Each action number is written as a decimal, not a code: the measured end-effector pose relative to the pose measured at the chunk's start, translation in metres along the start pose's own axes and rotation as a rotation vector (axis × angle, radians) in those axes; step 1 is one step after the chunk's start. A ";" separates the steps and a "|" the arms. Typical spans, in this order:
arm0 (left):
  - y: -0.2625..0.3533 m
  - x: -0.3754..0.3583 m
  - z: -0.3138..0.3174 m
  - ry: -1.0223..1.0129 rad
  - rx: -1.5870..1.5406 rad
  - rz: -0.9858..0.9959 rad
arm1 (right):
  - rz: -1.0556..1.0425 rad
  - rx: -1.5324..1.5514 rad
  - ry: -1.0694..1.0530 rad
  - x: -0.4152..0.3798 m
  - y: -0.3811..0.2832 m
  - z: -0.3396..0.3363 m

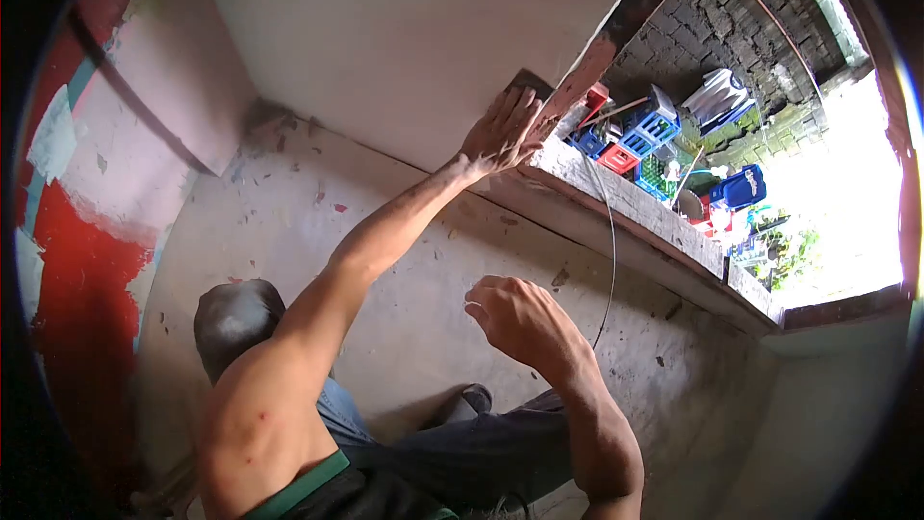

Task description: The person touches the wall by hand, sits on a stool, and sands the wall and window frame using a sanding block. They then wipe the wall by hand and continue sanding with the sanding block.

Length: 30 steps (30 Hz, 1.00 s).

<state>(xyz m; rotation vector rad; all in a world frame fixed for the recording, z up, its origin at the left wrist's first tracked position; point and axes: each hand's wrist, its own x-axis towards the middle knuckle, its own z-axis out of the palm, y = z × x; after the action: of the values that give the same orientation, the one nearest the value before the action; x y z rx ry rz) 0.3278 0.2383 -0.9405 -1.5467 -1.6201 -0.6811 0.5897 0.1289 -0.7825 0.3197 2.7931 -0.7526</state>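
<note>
My left hand (500, 130) reaches up the pale wall (366, 29), its fingers spread over a small dark block (530, 84). The block lies against the wall beside the reddish-brown window frame (577, 87). Lower down, my right hand (520, 323) hangs in front of my body with its fingers loosely curled and a gap between thumb and index finger. Nothing shows in it, though its palm is hidden.
Below the window ledge (645, 226) hangs a thin wire (613, 260). Beyond the opening are blue crates (650, 125), other containers and a brick wall (693, 29). Red paint (82, 279) peels at left. A dark rounded thing (236, 323) is near my left shoulder.
</note>
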 end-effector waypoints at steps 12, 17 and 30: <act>0.005 -0.002 0.003 0.009 0.018 -0.063 | -0.039 0.017 0.034 -0.006 -0.002 -0.008; 0.012 0.020 -0.001 0.067 0.004 -0.100 | -0.030 -0.001 0.049 -0.011 -0.001 -0.008; 0.009 0.009 -0.006 -0.005 -0.005 -0.026 | -0.180 0.036 0.249 -0.019 0.004 0.005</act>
<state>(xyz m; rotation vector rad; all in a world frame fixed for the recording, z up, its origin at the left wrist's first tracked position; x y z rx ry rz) 0.3380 0.2393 -0.9306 -1.5348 -1.6457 -0.6967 0.6101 0.1270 -0.7833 0.1802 3.0778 -0.8578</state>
